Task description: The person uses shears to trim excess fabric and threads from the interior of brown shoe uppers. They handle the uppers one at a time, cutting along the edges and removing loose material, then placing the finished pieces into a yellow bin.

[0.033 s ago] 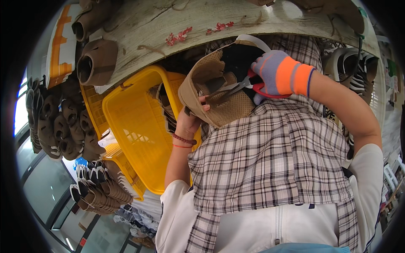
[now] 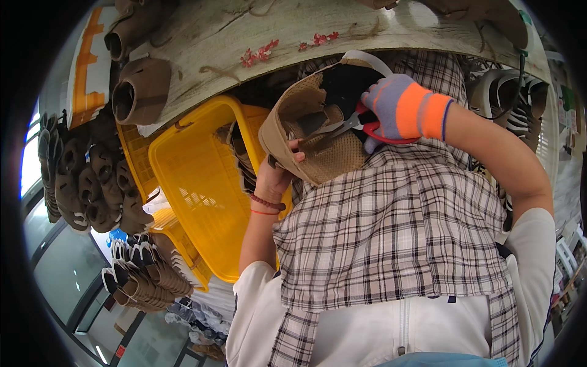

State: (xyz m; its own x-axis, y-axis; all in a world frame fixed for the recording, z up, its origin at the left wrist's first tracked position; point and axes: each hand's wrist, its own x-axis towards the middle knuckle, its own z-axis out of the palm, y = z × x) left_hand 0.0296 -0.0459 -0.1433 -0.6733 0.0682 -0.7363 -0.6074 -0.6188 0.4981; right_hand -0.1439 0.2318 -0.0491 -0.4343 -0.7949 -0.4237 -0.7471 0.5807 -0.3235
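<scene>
A tan mesh shoe upper (image 2: 350,151) with a dark lining and a pale rim is held over my lap, its inside facing up. My bare left hand (image 2: 276,175) grips its near left side, with the fingertips showing inside and the rest partly hidden behind the material. In an orange and grey glove, my right hand (image 2: 403,109) is closed round the red handles of a pair of scissors (image 2: 351,123). The scissor blades point left into the upper, close to my left fingertips. Whether they are cutting anything cannot be made out.
A yellow plastic basket (image 2: 183,202) stands at my left, with several shoe uppers (image 2: 239,156) at its far side. Ahead lies a worn wooden table (image 2: 287,30) bearing a brown upper (image 2: 142,92) and red scraps (image 2: 259,53). More uppers hang in stacks (image 2: 147,275) at the far left.
My right hand has shifted very slightly to the left with the scissors. The shoe upper and my left hand look the same.
</scene>
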